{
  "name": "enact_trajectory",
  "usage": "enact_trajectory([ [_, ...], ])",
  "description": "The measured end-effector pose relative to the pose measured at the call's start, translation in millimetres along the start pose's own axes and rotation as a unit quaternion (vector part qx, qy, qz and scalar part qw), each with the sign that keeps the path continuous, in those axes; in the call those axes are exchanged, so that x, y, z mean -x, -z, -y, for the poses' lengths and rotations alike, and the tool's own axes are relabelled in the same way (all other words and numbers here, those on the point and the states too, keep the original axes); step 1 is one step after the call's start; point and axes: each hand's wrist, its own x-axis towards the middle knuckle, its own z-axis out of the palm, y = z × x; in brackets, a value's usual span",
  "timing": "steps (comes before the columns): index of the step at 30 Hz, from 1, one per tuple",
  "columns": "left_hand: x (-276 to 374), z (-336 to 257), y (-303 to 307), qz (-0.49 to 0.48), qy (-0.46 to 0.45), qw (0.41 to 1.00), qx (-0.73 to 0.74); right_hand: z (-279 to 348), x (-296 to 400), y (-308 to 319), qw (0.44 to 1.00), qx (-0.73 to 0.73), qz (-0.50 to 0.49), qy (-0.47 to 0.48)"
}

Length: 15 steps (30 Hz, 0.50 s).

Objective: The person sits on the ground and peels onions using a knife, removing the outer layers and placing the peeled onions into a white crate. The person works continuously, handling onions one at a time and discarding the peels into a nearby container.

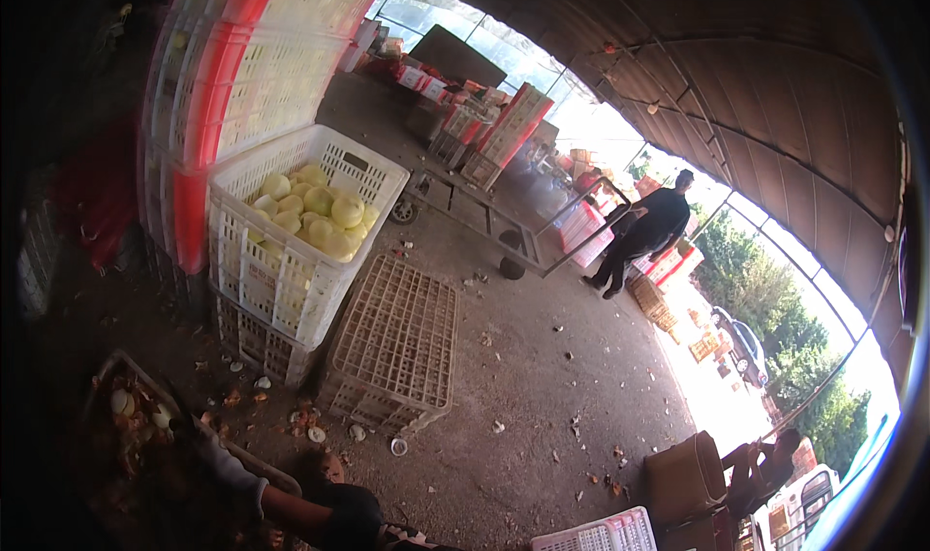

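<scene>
From the bottom edge my right hand (227, 470), in a pale glove, reaches left over the rim of a shallow container (279, 478). Pale onions (122, 401) and brown skins lie in that container. Deep shadow hides the fingertips and whatever they may hold. My left hand is not in view. Ahead of me, a white plastic crate (251, 279) filled with peeled onions (317, 201) rests on another crate. To its right an upturned, dirty lattice crate (396, 311) lies on the floor.
Tall stacked crates (251, 64) with red bands stand at upper left. A flat cart (465, 206) is beyond, near a standing person in dark clothes (650, 220). Cardboard boxes (683, 475), another person (763, 475) and a white crate (599, 533) are at lower right. Skins litter the floor.
</scene>
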Motion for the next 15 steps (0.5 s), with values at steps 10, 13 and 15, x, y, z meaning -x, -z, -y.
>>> enact_trajectory([
  [10,-9.2,-8.2,1.1,0.001,0.018,0.998,0.053,-1.9,-9.1,-0.3,0.999,0.032,0.013,-0.01],
  [13,-9.0,-11.6,4.4,-0.006,0.017,0.998,0.057,-5.7,-11.2,-2.4,1.0,0.019,0.016,-0.009],
  [15,-8.8,-15.2,4.5,-0.009,0.014,0.998,0.063,-4.5,-10.3,-2.7,1.0,0.014,0.017,-0.005],
])
